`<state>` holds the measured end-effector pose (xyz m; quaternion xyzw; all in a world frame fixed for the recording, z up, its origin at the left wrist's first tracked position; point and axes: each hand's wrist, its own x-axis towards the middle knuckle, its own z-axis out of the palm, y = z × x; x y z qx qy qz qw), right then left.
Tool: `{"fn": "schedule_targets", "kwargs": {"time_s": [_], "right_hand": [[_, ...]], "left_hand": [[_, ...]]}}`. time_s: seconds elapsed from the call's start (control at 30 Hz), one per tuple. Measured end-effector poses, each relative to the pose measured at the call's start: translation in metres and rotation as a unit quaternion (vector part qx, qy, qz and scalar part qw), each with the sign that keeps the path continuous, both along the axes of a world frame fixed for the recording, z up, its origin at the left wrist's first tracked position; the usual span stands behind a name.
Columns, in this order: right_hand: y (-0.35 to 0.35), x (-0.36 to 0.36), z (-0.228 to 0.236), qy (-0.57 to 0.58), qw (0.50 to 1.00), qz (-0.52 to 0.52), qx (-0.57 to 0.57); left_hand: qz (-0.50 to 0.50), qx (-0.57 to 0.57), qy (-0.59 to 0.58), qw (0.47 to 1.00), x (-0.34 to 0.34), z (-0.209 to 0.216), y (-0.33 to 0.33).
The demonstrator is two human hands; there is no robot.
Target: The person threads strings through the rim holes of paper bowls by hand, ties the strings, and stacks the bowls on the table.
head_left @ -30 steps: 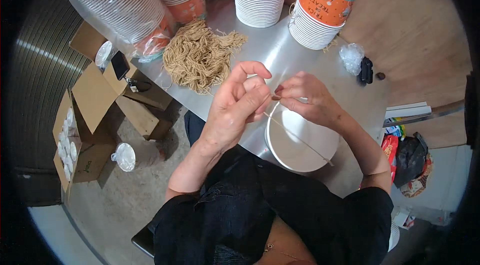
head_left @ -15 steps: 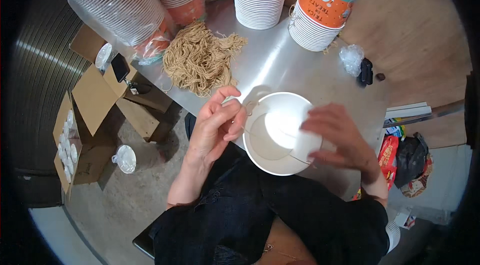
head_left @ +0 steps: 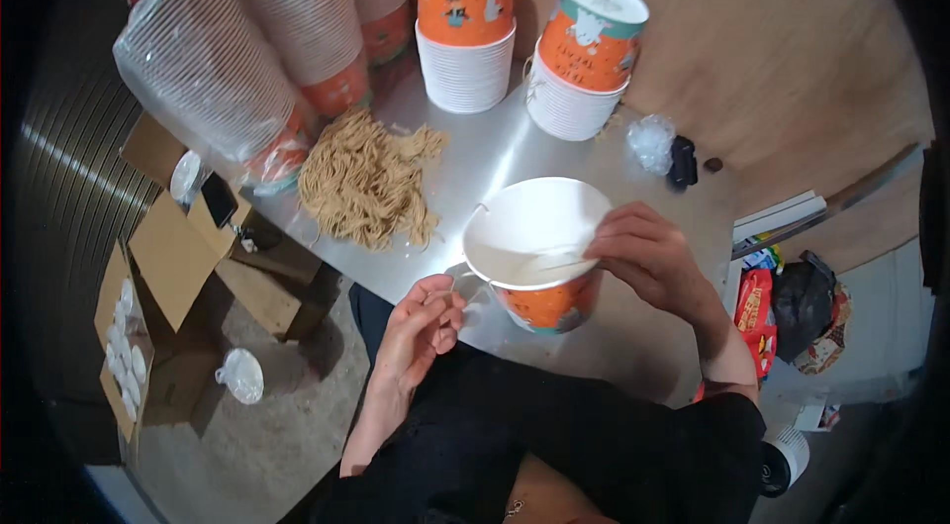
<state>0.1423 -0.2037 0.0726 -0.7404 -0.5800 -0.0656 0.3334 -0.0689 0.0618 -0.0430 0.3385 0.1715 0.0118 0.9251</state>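
Your counter [head_left: 483,160] has a left edge slanting from the wrapped stacks [head_left: 213,64] down toward your left hand [head_left: 421,331], which is beside that edge. You have a stretch of bare metal behind the bucket [head_left: 549,309], reaching back to the two upside-down stacks [head_left: 465,64], and another to its right, running toward the wooden wall [head_left: 762,49].

Counted out, you have one bucket in front of you, two upside-down stacks at the back, three taller stacks at the back left, one heap of tan cord [head_left: 366,183], one clump of clear plastic [head_left: 651,143], one black object [head_left: 683,164] just beside it and one small dark piece [head_left: 712,165].

Your bucket is mouth up, near the counter's front; it has a plain white inside, a white rolled rim and an orange printed outside with a green band at the base. Your left hand is curled, its thumb and forefinger closed on a thin strand [head_left: 454,289] near the bucket's left side. Your right hand [head_left: 648,252] is bunched at the right rim; you cannot tell whether it pinches rim or cord.
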Motion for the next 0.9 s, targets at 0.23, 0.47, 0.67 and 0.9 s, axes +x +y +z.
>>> {"fn": "schedule_targets", "kwargs": {"time_s": [0.23, 0.47, 0.67, 0.9], "right_hand": [[0.029, 0.062, 0.042, -0.006, 1.0, -0.022, 0.012], [0.048, 0.2, 0.073, 0.398, 0.869, -0.104, 0.276], [0.046, 0.237, 0.024, 0.494, 0.794, -0.172, 0.309], [0.022, 0.27, -0.027, 0.387, 0.815, -0.331, 0.278]], "left_hand": [[0.051, -0.004, -0.044, 0.998, 0.013, 0.006, 0.0], [0.02, -0.003, 0.014, 1.0, 0.026, -0.035, -0.01], [0.021, -0.002, 0.028, 0.999, 0.022, -0.049, -0.009], [0.016, 0.009, 0.024, 1.0, 0.03, -0.046, -0.009]]}}
